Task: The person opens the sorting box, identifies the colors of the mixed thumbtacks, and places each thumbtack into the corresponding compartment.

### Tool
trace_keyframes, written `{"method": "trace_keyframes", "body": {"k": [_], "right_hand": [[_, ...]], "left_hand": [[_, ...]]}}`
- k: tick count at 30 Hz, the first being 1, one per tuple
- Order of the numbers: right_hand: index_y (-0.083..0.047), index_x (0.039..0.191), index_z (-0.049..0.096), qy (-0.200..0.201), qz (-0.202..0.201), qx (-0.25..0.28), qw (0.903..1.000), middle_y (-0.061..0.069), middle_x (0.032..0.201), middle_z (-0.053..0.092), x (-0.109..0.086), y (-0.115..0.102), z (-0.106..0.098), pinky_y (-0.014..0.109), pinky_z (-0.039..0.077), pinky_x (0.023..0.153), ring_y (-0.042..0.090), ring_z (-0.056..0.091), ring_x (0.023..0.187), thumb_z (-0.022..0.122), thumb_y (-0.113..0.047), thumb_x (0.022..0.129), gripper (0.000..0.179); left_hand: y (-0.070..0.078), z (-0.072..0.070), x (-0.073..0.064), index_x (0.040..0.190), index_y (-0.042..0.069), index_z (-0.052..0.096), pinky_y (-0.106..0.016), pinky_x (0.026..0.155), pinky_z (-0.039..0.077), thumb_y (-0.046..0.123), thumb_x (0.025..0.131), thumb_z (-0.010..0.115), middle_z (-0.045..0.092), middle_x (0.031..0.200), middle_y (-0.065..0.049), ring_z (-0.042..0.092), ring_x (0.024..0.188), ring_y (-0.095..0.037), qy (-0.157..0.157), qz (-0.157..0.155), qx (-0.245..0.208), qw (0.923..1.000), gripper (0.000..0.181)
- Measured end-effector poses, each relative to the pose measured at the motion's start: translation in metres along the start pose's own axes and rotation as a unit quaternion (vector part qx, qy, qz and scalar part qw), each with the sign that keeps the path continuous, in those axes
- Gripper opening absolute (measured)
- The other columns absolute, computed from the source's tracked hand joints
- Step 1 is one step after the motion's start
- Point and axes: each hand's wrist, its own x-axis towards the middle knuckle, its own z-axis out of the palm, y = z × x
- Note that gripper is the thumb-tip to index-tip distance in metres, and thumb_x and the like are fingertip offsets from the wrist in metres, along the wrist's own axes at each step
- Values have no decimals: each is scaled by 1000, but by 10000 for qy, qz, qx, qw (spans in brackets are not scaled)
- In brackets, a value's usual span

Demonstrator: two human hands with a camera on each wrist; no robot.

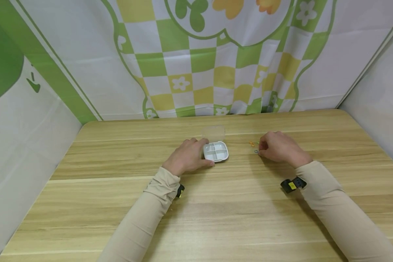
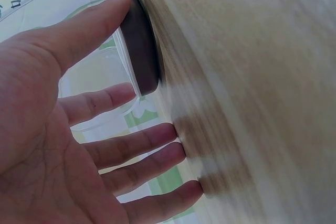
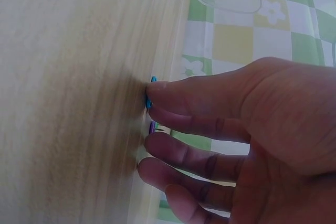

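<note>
Now the box [image 1: 215,151] is clamped in the left hand [image 1: 190,155]'s fingers; at three o'clock, blue piece [image 1: 256,151] touched by right hand [image 1: 279,147], pinch unclear.

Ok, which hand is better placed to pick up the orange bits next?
Right, I'd say. The right hand is beside the orange bits, fingertips at the blue bit; the left hand is farther off, its thumb and forefinger on the box.

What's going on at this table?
A person's left hand holds a four-compartment box, its clear lid open. Their right hand is down at a small blue piece on the table; whether it's pinched, I can't tell. Small orange pieces lie nearby, and none show in the box.
</note>
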Motion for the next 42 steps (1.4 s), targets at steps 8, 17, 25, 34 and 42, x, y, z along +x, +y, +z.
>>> {"method": "trace_keyframes", "body": {"k": [8, 17, 25, 34, 42], "right_hand": [[-13, 81, 71, -3, -7, -8, 10000, -2, 78, 65, 1, 1, 1, 44, 49, 72, 20, 60, 75, 76, -17, 90, 11], [-13, 81, 72, 0, 10, 20, 10000, -2, 78, 66, 1, 1, 1, 45, 49, 72, 20, 60, 75, 76, -15, 91, 10], [-13, 81, 72, 29, 0, 24, 10000, -1, 77, 66, 1, 1, 2, 44, 49, 70, 21, 60, 74, 75, -13, 90, 10], [-13, 79, 71, 47, 18, 9, 10000, -1, 75, 64, 1, 1, 2, 44, 48, 70, 22, 59, 75, 73, -10, 88, 10], [-13, 78, 70, 70, 27, -31, 10000, -1, 75, 64, 2, 1, 3, 45, 47, 71, 23, 59, 74, 73, -9, 88, 11]], "left_hand": [[0, 0, 0, 145, 7, 51, -50, 98, 48, 44, 86, 81, 60, 132, -20, 56, 119, -37, 9, -1, -11, 10000, 75], [0, 1, 0, 145, 7, 51, -50, 97, 48, 44, 86, 81, 59, 132, -21, 56, 119, -37, 8, 2, 13, 10000, 76], [0, 1, 0, 145, 7, 50, -50, 97, 48, 45, 86, 80, 59, 132, -21, 55, 119, -37, -18, -26, 21, 10000, 76], [-1, 2, 1, 145, 7, 50, -49, 98, 48, 45, 87, 80, 59, 132, -21, 55, 119, -37, -27, -12, 69, 10000, 76], [0, 0, 0, 146, 7, 50, -50, 99, 47, 45, 87, 80, 58, 134, -22, 55, 120, -37, -44, -39, 43, 10000, 76]]}}
